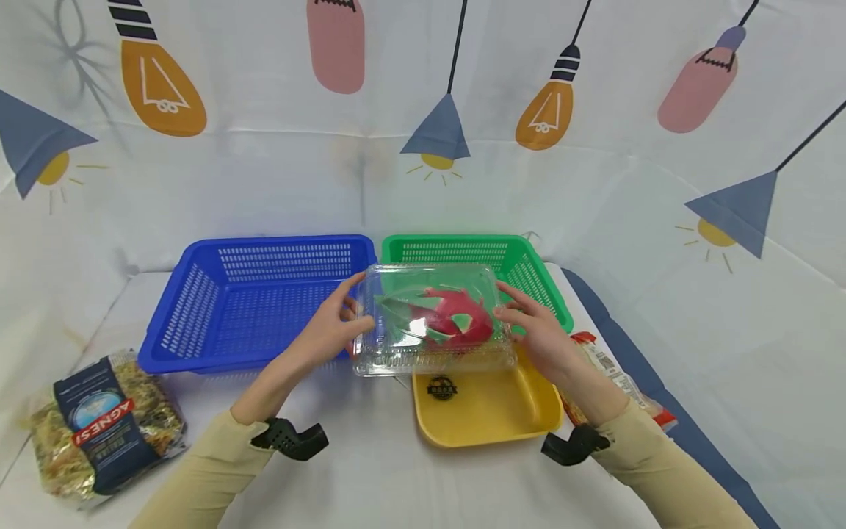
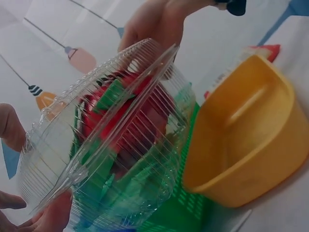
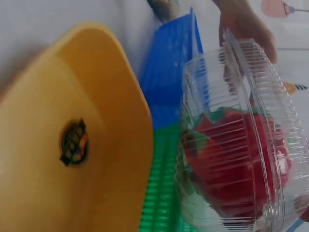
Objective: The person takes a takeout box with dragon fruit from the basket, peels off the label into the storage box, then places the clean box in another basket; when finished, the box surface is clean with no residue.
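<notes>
A clear plastic clamshell box [image 1: 396, 353] is held up between both hands, its lid down over a red dragon fruit [image 1: 463, 316] with green-tipped scales. My left hand [image 1: 330, 323] grips the box's left end, thumb on top and fingers at the far side. At the other end my right hand [image 1: 538, 334] holds it in the same way. The box overlaps the front of the green basket [image 1: 529, 283] and the back of the yellow tub [image 1: 489, 426] in the head view. In the right wrist view the dragon fruit [image 3: 227, 164] shows through the ribbed wall.
A blue basket [image 1: 251, 316] stands at the back left, beside the green one. A pasta bag [image 1: 109, 426] lies at the front left. Behind my right forearm lies a red and white packet [image 1: 615, 375]. A printed cloth [image 1: 277, 184] hangs behind the table.
</notes>
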A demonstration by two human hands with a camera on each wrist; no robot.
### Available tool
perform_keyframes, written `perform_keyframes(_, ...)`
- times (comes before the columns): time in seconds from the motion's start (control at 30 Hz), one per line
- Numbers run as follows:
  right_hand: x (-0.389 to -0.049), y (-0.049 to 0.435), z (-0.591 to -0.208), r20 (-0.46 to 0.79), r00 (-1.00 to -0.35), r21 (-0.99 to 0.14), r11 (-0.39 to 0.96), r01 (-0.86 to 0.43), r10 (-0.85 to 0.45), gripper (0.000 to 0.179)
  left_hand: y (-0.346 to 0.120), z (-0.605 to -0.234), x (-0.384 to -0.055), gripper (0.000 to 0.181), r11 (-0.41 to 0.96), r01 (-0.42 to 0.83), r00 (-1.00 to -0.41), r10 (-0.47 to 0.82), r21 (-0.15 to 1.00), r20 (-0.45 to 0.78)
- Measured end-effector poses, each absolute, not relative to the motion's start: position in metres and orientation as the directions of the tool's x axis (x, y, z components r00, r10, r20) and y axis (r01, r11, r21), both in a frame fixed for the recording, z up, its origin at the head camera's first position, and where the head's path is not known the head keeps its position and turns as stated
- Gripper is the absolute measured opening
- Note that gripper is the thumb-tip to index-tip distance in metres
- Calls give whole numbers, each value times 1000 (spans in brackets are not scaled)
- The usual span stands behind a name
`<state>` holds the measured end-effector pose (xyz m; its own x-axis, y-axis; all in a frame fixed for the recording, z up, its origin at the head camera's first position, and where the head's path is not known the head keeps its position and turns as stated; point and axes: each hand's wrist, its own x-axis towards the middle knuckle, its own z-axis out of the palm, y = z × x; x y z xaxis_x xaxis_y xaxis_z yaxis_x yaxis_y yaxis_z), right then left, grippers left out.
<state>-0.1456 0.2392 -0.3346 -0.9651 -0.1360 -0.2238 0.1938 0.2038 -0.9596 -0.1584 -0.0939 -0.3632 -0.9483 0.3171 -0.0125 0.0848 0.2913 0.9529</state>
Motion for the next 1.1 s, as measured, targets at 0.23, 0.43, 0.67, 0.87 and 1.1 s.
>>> perform_keyframes(0.23,-171,258,-328,-266,-953,-953,187,239,-142,61,-77,-359,-184,83,194,28,-936,350,981,-42)
perform_keyframes(0.43,-192,270,-320,-272,-950,-946,224,235,-151,62,-66,-358,-203,82,170,-1,-934,351,985,-62)
perform_keyframes(0.67,-216,280,-312,-297,-940,-912,341,229,-165,63,-57,-358,-231,80,159,-21,-921,380,987,-81)
perform_keyframes(0.87,-236,294,-310,-325,-924,-873,438,212,-201,63,-51,-360,-250,83,133,-99,-894,423,986,-147)
perform_keyframes(1.1,-250,307,-310,-360,-902,-825,534,187,-239,67,-47,-358,-267,90,248,-162,-839,475,955,-265)
